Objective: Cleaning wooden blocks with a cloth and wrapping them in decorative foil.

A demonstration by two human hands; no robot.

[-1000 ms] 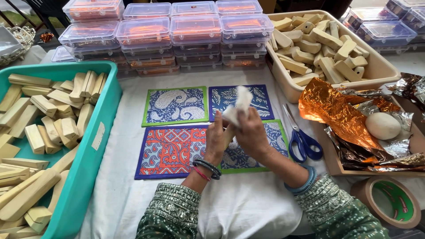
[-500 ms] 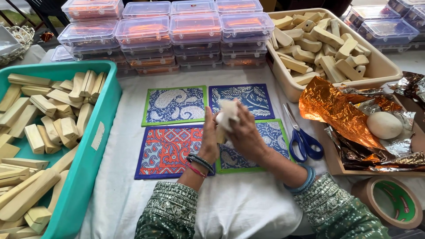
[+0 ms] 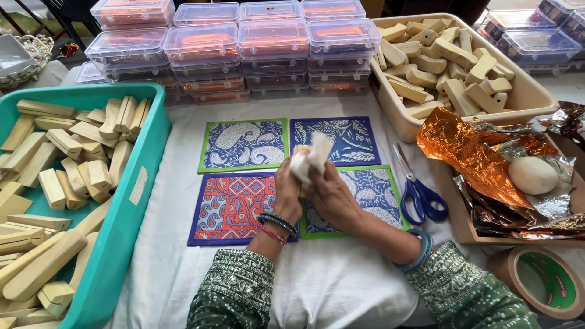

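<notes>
Both hands are meeting above the mats [image 3: 244, 144], the left hand [image 3: 287, 195] and right hand [image 3: 329, 196] each gripping the white cloth [image 3: 312, 156] (something pale seems tucked inside), so steady wrapping calls for keeping it pinched snugly from both sides.

Soft, even daylight fills the scene, bright without harsh shadows; only faint shading sits under the hands. Glare glints on the crinkled orange foil sheet [image 3: 464, 152] and on the lids of the stacked clear plastic boxes [image 3: 271, 36]. Focus is sharp centrally, while the wide lens bows the teal plastic tub [image 3: 125, 225] at the edge.
</notes>
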